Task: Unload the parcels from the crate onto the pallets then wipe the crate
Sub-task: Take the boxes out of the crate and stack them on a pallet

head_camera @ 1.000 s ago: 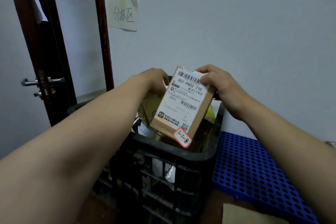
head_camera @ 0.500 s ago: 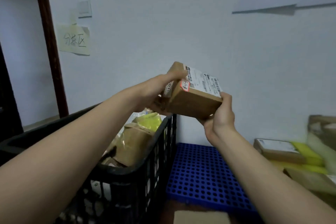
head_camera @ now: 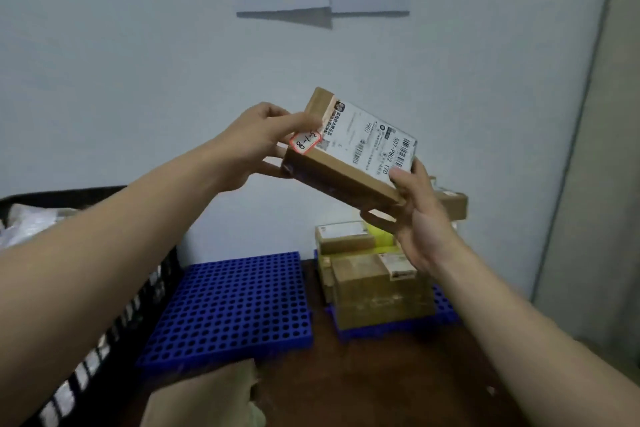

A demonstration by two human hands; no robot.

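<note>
Both hands hold a brown cardboard parcel (head_camera: 332, 177) in the air above the pallets, tilted, with its white shipping label (head_camera: 367, 139) facing up. The left hand (head_camera: 256, 139) pinches the parcel's nine o'clock end, thumb beside a red-edged sticker (head_camera: 305, 141) and fingers underneath. The right hand (head_camera: 419, 218) grips the four o'clock corner, thumb on the label. Below the parcel at six o'clock a blue perforated pallet (head_camera: 232, 305) lies on the dark floor. Just beside it, at its three o'clock, a second blue pallet (head_camera: 381, 332) carries a stack of parcels (head_camera: 374, 284). The black crate (head_camera: 69, 193) stands at the view's eight o'clock, with what looks like a white bag (head_camera: 31, 222) inside, too blurred to be sure.
</note>
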